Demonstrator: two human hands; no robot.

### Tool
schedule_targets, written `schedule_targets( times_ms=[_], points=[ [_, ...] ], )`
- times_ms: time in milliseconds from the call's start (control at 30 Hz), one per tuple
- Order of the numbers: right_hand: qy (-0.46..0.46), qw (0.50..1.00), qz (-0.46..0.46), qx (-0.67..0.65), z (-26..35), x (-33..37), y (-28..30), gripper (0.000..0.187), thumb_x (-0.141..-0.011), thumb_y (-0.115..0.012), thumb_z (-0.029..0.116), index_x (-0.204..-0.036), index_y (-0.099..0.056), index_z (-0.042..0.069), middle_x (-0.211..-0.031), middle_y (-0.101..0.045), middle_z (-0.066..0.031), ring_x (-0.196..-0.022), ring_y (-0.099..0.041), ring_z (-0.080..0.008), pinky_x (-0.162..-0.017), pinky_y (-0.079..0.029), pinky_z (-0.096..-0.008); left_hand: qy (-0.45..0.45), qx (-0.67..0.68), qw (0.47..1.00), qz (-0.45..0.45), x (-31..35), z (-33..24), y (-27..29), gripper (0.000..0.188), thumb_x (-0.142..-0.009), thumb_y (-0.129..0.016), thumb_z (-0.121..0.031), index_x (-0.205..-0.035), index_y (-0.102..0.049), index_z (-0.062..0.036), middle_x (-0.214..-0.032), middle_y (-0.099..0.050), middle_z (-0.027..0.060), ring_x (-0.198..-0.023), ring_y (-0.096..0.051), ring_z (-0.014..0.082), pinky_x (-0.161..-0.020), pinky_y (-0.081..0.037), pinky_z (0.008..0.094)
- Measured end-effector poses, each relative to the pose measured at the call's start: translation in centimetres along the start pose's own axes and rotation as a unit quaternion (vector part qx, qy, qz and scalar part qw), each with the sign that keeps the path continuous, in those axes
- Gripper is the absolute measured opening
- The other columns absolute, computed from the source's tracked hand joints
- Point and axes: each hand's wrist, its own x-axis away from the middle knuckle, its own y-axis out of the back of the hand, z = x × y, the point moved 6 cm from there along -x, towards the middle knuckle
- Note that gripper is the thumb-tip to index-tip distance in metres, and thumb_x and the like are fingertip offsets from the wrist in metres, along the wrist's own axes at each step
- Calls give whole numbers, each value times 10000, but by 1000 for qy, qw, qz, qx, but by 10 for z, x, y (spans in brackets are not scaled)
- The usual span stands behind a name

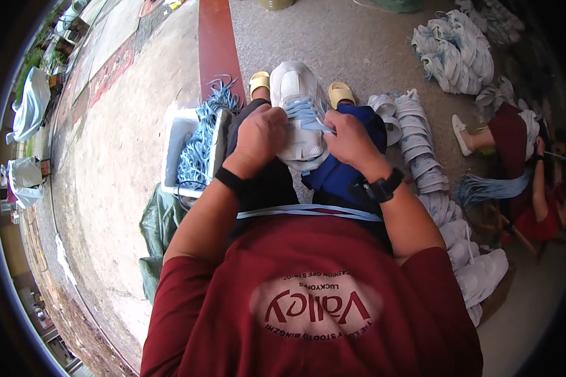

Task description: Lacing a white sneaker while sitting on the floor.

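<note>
A white sneaker [295, 81] rests between my knees, its toe pointing away from me. Light blue shoelace [303, 110] crosses its upper in several rows. My left hand [261, 135] is closed at the shoe's left side, its fingers curled inward; what they pinch is hidden. On the other side, my right hand [352, 139] pinches a length of the blue lace near the eyelets. More blue laces [308, 210] lie across my lap, below the shoe.
At my left stands a white foam box [172, 154] heaped with blue laces [198, 147], beside a green sack [157, 229]. Stacked white shoes [421, 151] line my right. A larger shoe pile [456, 53] lies farther off. Another person [516, 135] sits at far right with blue laces.
</note>
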Motion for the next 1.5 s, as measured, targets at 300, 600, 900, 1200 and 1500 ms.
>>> schedule_targets(
  times_ms=[300,600,900,1200,1500],
  points=[
    [-12,997,-30,72,26,-4,15,149,-711,-613,148,-791,-590,25,-743,-616,-191,-741,-608,-371,-641,-471,-444,26,46,998,29,1,2,3,160,-710,-615,-62,-853,-679,-92,-776,-589,106,-734,-603,295,-665,-486,369],
    [-33,991,72,110,23,-19,8,233,-749,-634,271,-730,-601,41,-732,-616,-162,-733,-612,-352,-636,-475,-425,-20,-23,997,78,-11,-8,5,147,-712,-579,-28,-837,-653,-52,-799,-601,125,-748,-603,302,-686,-482,369],
    [-6,991,77,107,29,-25,-5,149,-722,-642,165,-733,-578,31,-736,-604,-164,-766,-602,-358,-647,-469,-439,-54,-51,987,146,-22,-1,-7,53,-696,-576,-69,-721,-622,-55,-747,-631,116,-694,-619,302,-635,-500,377],
    [272,914,-13,299,35,-23,9,69,-731,-567,109,-737,-501,92,-542,-540,-103,-523,-597,-279,-458,-461,-389,-143,-83,985,45,-21,-14,-4,38,-700,-603,-92,-690,-594,-56,-685,-578,91,-673,-602,288,-607,-489,372],
    [352,898,62,255,33,17,3,230,-771,-536,98,-988,-611,98,-528,-518,-73,-480,-561,-239,-445,-449,-342,-121,-35,984,126,22,-27,3,349,-740,-642,-105,-1073,-586,-18,-873,-557,125,-748,-601,304,-661,-490,365]
  ],
)
